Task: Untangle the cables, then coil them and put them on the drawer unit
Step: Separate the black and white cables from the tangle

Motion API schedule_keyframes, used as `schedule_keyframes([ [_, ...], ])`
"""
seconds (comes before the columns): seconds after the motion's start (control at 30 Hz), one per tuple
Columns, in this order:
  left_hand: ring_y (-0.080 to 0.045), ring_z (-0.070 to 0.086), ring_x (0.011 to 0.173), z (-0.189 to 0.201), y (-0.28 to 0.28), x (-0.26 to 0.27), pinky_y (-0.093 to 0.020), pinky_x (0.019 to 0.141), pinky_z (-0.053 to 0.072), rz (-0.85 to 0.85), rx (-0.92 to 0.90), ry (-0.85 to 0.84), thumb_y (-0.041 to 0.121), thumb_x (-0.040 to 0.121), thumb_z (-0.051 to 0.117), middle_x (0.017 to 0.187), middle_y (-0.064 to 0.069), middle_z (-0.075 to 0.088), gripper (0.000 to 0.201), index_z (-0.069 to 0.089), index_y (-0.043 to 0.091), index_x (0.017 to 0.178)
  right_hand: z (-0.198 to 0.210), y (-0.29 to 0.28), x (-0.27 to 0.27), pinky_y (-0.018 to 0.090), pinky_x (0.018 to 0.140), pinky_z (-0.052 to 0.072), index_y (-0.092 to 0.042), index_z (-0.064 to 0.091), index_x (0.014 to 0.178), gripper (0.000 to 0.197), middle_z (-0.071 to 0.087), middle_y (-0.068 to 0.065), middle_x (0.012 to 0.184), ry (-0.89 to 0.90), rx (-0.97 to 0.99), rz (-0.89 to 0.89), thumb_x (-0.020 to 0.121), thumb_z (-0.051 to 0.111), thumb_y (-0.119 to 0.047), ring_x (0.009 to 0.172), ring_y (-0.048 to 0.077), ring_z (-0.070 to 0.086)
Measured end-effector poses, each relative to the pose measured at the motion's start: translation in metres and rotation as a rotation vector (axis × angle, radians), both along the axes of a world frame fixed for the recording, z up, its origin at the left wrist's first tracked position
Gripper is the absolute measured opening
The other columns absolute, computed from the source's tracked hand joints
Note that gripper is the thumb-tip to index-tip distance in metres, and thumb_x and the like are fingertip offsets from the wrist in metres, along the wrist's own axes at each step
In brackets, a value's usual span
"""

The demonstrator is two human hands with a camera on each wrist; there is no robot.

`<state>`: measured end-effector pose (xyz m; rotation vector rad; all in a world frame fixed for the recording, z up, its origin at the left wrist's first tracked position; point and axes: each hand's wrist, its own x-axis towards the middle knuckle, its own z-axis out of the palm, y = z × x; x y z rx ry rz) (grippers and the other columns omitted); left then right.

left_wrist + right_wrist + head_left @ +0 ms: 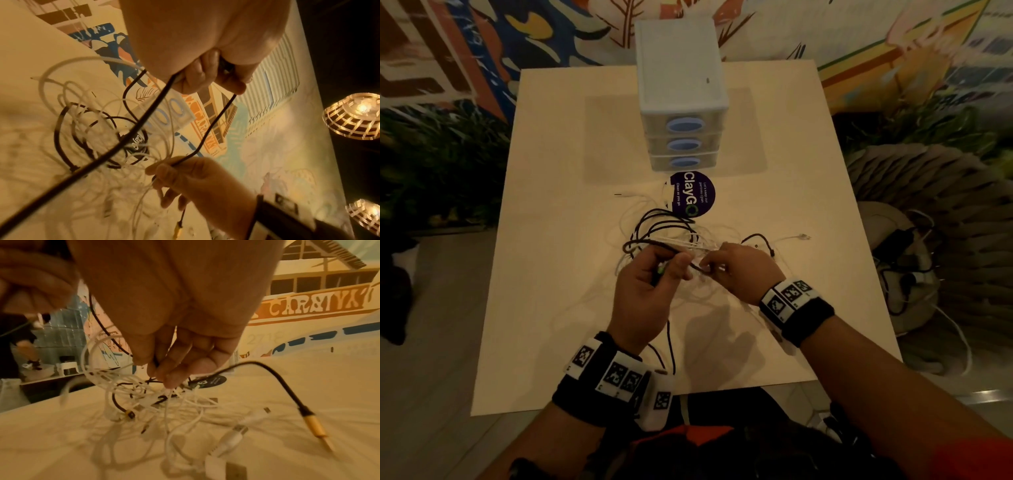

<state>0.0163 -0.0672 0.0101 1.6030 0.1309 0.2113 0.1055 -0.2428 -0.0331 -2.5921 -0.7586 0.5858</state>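
Observation:
A tangle of black and white cables [664, 224] lies mid-table in the head view, in front of the white three-drawer unit [681, 89]. Just above the tangle, my left hand [674, 263] grips a black cable [213, 123], fingers curled round it. My right hand [709, 265] pinches the same black cable a short loop away and has thin white strands [123, 382] at its fingertips. A gold-tipped jack plug [314, 428] and a white USB plug [234, 434] lie loose on the table under the right hand. Nothing lies on top of the drawer unit.
A round dark ClayGo sticker [693, 195] sits on the pale table [558, 240] between the drawers and the tangle. A black cable strand hangs over the near table edge [671, 346]. On the floor to the right are a bag and more cords [904, 253].

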Motion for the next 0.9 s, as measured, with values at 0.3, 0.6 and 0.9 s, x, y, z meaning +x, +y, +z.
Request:
schedule_keyframes([
  [0.3,-0.011,0.068,0.082,-0.011,-0.004,0.001,-0.025,0.08,0.057,-0.152,0.227,0.165,0.03,0.084,0.083,0.084,0.01,0.069,0.028,0.071,0.031,0.109,0.008,0.003,0.003,0.032,0.07,0.044,-0.033,0.065,0.128,0.032,0.068,-0.002,0.106,-0.046,-0.05,0.083,0.103,0.048,-0.041,0.095,0.02,0.063],
  [0.6,-0.01,0.071,0.082,0.005,-0.006,0.004,-0.022,0.077,0.055,-0.022,0.218,-0.028,0.024,0.103,0.056,0.084,0.006,0.072,0.01,0.065,0.024,0.098,-0.007,0.004,-0.002,0.027,0.071,0.041,-0.038,0.065,0.117,0.021,0.068,-0.012,0.104,0.031,0.013,-0.034,0.103,0.049,-0.038,0.087,0.012,0.062],
  [0.9,-0.001,0.056,0.058,0.013,-0.001,-0.001,-0.012,0.061,0.045,0.147,0.0,-0.132,0.018,0.106,0.043,0.072,-0.002,0.061,0.016,0.055,0.012,0.098,0.001,-0.01,0.013,0.028,0.076,0.039,-0.034,0.065,0.124,0.031,0.07,-0.003,0.115,0.126,0.048,-0.153,0.104,0.045,-0.047,0.1,0.02,0.065],
])
